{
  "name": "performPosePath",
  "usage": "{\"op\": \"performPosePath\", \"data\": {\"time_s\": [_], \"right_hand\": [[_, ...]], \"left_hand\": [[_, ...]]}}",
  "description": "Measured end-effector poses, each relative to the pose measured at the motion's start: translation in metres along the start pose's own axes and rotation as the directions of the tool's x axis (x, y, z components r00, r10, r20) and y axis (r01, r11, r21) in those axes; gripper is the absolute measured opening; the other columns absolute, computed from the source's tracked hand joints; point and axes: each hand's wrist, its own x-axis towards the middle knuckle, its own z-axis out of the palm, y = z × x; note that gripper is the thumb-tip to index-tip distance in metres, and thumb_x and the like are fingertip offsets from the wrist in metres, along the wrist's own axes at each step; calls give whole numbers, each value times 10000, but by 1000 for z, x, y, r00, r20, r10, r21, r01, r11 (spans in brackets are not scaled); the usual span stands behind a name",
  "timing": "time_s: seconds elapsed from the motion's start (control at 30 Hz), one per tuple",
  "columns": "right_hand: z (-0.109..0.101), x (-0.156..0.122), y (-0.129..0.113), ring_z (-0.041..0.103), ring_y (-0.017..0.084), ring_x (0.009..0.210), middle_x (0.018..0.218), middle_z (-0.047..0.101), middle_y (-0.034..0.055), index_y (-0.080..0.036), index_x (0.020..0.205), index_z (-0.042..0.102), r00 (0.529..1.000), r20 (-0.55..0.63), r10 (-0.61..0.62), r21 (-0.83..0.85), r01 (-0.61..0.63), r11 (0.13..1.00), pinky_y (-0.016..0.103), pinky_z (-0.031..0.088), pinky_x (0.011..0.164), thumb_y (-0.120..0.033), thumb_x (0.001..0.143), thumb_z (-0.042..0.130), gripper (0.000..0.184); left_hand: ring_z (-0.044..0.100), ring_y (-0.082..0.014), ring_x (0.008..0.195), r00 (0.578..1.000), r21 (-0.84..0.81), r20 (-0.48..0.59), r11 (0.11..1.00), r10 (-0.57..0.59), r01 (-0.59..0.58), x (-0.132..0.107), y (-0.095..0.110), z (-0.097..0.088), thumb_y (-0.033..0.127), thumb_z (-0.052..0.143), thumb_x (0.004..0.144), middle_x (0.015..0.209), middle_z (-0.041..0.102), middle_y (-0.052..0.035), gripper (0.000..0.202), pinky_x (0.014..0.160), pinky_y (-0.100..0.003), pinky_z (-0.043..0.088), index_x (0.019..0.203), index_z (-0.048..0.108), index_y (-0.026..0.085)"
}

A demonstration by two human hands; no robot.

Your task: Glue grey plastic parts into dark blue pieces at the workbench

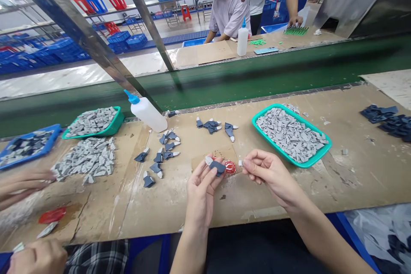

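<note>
Head view: the person's left hand [201,192] cradles a dark blue angular plastic piece [217,168] lying roughly crosswise, pale grey tip pointing left, while the right hand [269,175], nearer its blunt end, nips a small pale grey chip [240,163] between nearly closed fingertips [247,164], just right of it above a round red disc [230,167].

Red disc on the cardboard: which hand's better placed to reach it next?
Right hand, probably: it pinches a small grey piece just beside the red disc, while the left hand holds a dark blue piece.
</note>
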Motion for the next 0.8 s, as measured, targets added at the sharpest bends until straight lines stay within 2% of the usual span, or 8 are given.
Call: {"op": "performPosePath", "data": {"time_s": [0.13,0.3,0.43,0.6,0.7,0.8], "right_hand": [[-4,1,2,479,70,528,680,635,14,-171,761,581,1000,-13,3,-11,-3,1000,180,316,455,-426,731,725,295],[-4,1,3,485,87,529,682,635,24,-173,761,577,1000,-16,13,-31,-14,999,196,326,456,-476,706,725,342],[-7,0,3,485,82,535,684,639,19,-175,767,583,1000,-23,15,-16,-16,1000,190,316,461,-457,708,732,324],[-11,1,4,483,83,529,684,639,18,-174,773,588,999,-33,10,-15,-11,1000,196,315,463,-453,714,729,318],[-10,1,5,482,83,528,680,642,15,-173,761,589,999,-31,13,-17,-14,1000,197,312,462,-459,709,729,323],[-4,2,6,485,80,536,678,644,12,-171,755,592,1000,-14,18,-17,-18,1000,189,314,465,-452,714,728,315]], "left_hand": [[596,-259,1115,1000,-68,9,998,-14,14,1,3,-4,192,690,754,1148,666,-121,333,994,-375,456,1082,656,146],[600,-259,1110,998,-77,34,995,-58,60,1,2,-2,231,684,765,1126,675,-121,318,981,-376,468,1071,662,146],[619,-242,1079,997,-53,-5,996,-75,74,2,0,-1,237,677,768,1110,680,-111,283,959,-361,487,1035,671,145],[615,-251,1087,994,-93,-13,990,-105,104,4,-1,-2,290,592,821,1123,674,-122,293,979,-388,475,1079,653,164],[598,-251,1114,996,-67,4,994,-84,84,4,-3,-3,287,632,805,1169,653,-122,284,1000,-388,455,1065,648,174],[569,-240,1151,998,-19,55,1000,-2,3,3,-5,-2,283,658,794,1187,637,-117,296,1033,-369,408,1068,643,173]]}}
